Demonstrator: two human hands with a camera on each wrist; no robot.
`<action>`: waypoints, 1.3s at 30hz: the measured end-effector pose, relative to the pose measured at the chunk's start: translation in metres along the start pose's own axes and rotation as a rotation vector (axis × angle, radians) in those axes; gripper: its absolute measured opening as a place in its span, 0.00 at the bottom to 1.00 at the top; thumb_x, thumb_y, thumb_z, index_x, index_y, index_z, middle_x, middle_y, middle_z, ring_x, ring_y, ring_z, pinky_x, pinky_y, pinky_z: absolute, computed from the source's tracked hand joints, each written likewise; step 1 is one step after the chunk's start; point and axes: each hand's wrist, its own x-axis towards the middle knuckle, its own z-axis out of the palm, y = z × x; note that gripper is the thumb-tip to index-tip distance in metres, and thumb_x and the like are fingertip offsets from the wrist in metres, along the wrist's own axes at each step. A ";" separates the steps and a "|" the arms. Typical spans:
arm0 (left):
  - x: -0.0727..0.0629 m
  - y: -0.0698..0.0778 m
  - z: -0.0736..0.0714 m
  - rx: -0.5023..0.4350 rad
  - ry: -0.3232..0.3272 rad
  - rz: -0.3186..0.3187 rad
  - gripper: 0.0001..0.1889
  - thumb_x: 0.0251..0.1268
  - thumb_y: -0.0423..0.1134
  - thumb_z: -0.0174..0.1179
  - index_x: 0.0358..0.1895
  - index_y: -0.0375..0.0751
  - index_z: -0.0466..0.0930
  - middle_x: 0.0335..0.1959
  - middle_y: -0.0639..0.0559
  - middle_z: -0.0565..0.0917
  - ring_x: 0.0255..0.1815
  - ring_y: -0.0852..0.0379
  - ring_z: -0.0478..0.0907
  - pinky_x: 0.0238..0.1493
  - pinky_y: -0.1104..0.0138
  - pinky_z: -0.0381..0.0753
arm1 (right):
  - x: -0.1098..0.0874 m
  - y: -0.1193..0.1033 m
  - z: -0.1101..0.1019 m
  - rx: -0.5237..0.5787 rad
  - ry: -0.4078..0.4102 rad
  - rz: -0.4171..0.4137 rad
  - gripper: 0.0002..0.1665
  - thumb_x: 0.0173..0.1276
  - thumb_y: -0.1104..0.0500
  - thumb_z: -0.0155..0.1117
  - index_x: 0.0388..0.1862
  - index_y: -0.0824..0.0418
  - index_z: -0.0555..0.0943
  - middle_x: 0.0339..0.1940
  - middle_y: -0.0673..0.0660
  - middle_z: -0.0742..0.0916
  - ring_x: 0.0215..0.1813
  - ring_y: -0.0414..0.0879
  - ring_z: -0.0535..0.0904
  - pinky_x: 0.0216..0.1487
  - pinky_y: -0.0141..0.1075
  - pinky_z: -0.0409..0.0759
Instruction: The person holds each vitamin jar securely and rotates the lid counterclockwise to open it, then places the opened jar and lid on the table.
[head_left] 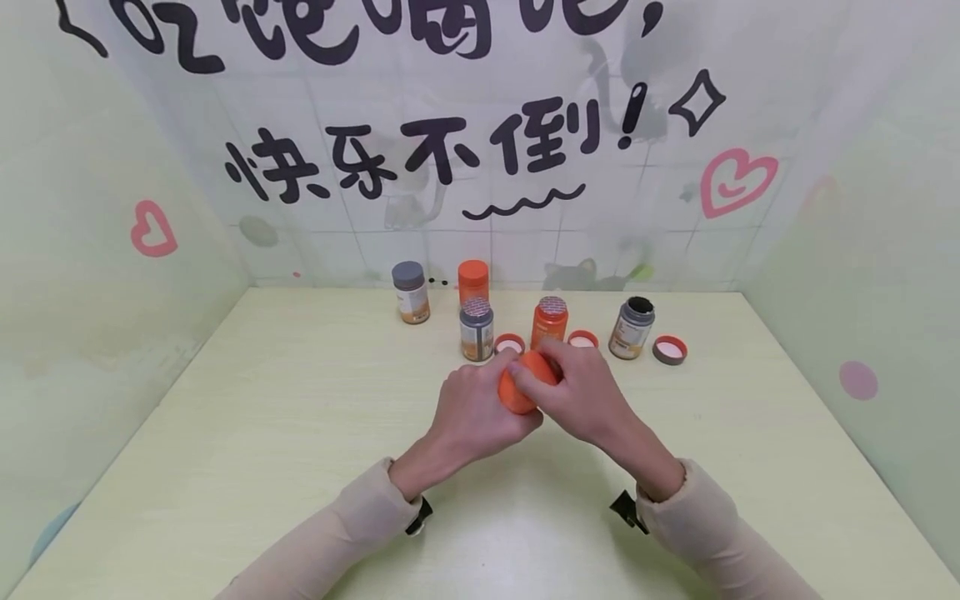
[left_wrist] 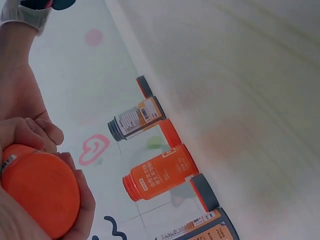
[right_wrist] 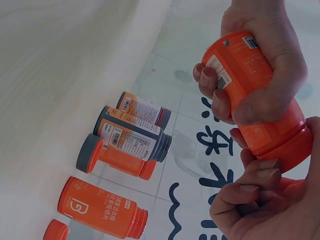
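Observation:
Above the table, my left hand [head_left: 474,407] grips an orange pill bottle [right_wrist: 255,85] round its body. The bottle is tilted, with its flat base [left_wrist: 42,195] facing the left wrist camera. My right hand [head_left: 592,390] has its fingers and thumb curled about the orange cap [right_wrist: 286,155] at the bottle's other end. Just behind the hands stand a grey bottle [head_left: 477,340] and an orange bottle [head_left: 548,325], both uncapped with printed seals over their mouths. An upturned lid [head_left: 510,337] and a second upturned lid [head_left: 582,337] lie beside them.
An uncapped grey bottle [head_left: 632,332] with a dark mouth stands at the right, beside its upturned grey lid [head_left: 670,350]. Farther back are a capped grey bottle [head_left: 411,293] and a capped orange bottle [head_left: 472,275]. Behind the table [head_left: 300,400] rises a wall [head_left: 420,250] with large lettering.

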 end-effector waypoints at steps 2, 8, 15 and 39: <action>0.000 -0.001 0.001 0.022 0.009 0.004 0.17 0.48 0.45 0.70 0.39 0.50 0.74 0.19 0.61 0.76 0.15 0.66 0.69 0.19 0.73 0.71 | 0.000 0.000 -0.002 -0.002 -0.033 0.033 0.18 0.71 0.44 0.64 0.30 0.55 0.77 0.17 0.49 0.74 0.22 0.43 0.70 0.23 0.33 0.67; -0.002 -0.003 0.003 0.127 0.059 0.040 0.18 0.47 0.46 0.73 0.39 0.49 0.74 0.18 0.61 0.76 0.15 0.65 0.68 0.19 0.73 0.69 | 0.002 0.000 -0.009 -0.080 -0.089 0.143 0.25 0.73 0.35 0.58 0.32 0.55 0.75 0.19 0.51 0.74 0.24 0.46 0.71 0.25 0.37 0.66; -0.002 -0.004 0.002 0.140 0.074 0.049 0.19 0.46 0.46 0.73 0.39 0.49 0.74 0.18 0.60 0.76 0.16 0.64 0.68 0.19 0.73 0.69 | 0.005 0.002 -0.012 -0.148 -0.133 0.143 0.32 0.73 0.32 0.56 0.19 0.54 0.71 0.16 0.50 0.72 0.25 0.46 0.70 0.26 0.37 0.65; 0.000 -0.003 0.004 0.008 -0.042 -0.004 0.18 0.49 0.46 0.72 0.41 0.50 0.73 0.18 0.62 0.75 0.16 0.65 0.70 0.20 0.71 0.71 | 0.005 0.001 -0.019 -0.217 -0.218 0.135 0.28 0.74 0.34 0.55 0.21 0.52 0.74 0.15 0.49 0.72 0.21 0.45 0.70 0.25 0.36 0.64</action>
